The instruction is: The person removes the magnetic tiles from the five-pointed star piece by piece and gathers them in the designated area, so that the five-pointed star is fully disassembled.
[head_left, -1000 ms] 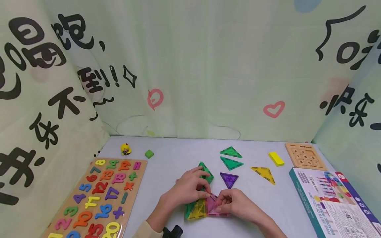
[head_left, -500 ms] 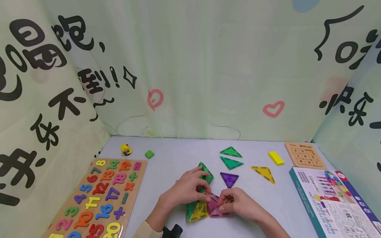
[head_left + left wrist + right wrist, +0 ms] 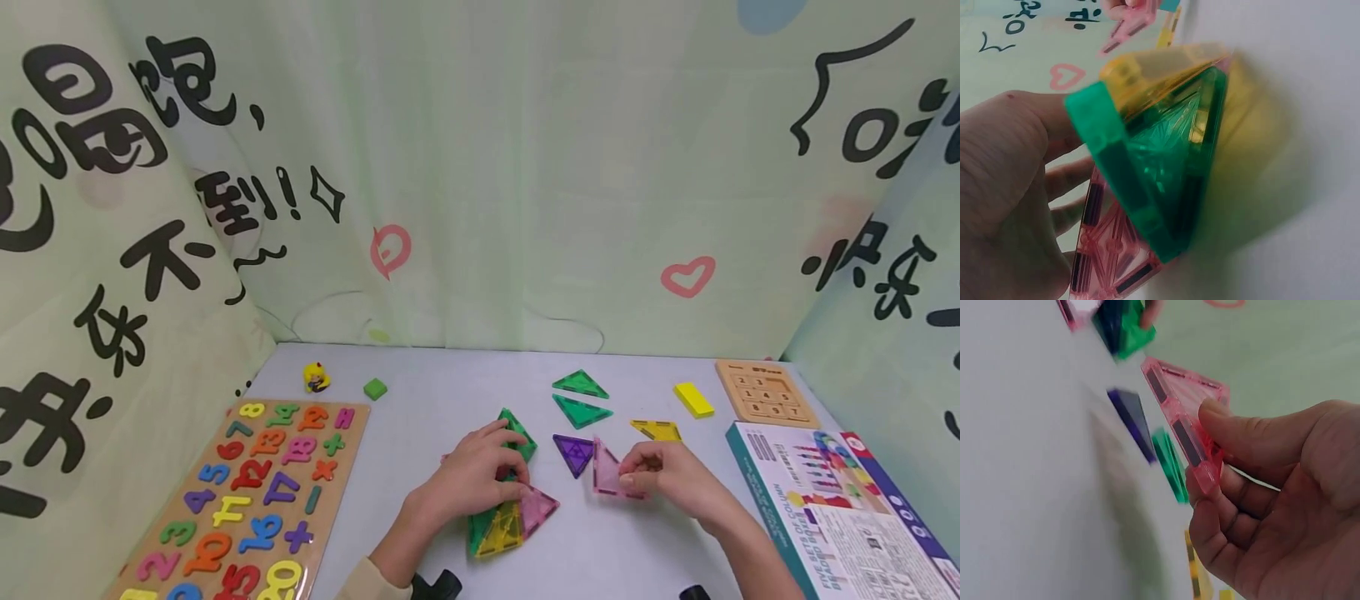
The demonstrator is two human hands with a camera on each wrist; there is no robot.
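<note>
My left hand (image 3: 480, 473) holds a small structure of magnetic tiles on the table, its fingers curled over the far side. In the left wrist view it has a green tile (image 3: 1119, 172), a yellow tile (image 3: 1147, 75) and a pink tile (image 3: 1113, 256) joined at angles. Another pink triangle (image 3: 537, 510) leans out from its right side in the head view. Apart from it, my right hand (image 3: 675, 479) pinches a pink triangular magnetic tile (image 3: 1188, 400) between thumb and fingers. A purple triangular tile (image 3: 573, 455) lies just left of that held tile.
Two green triangles (image 3: 581, 411) and a yellow triangle (image 3: 656, 431), partly behind the right hand, lie farther back. A number puzzle board (image 3: 247, 483) is at left, a printed box (image 3: 840, 508) at right. Yellow (image 3: 693, 400) and green blocks (image 3: 375, 388) and a toy figure (image 3: 316, 377) stand near the back.
My right hand has moved right, drawing a pink tile away from the structure and leaving another pink triangle on it. The left hand stays in place.
</note>
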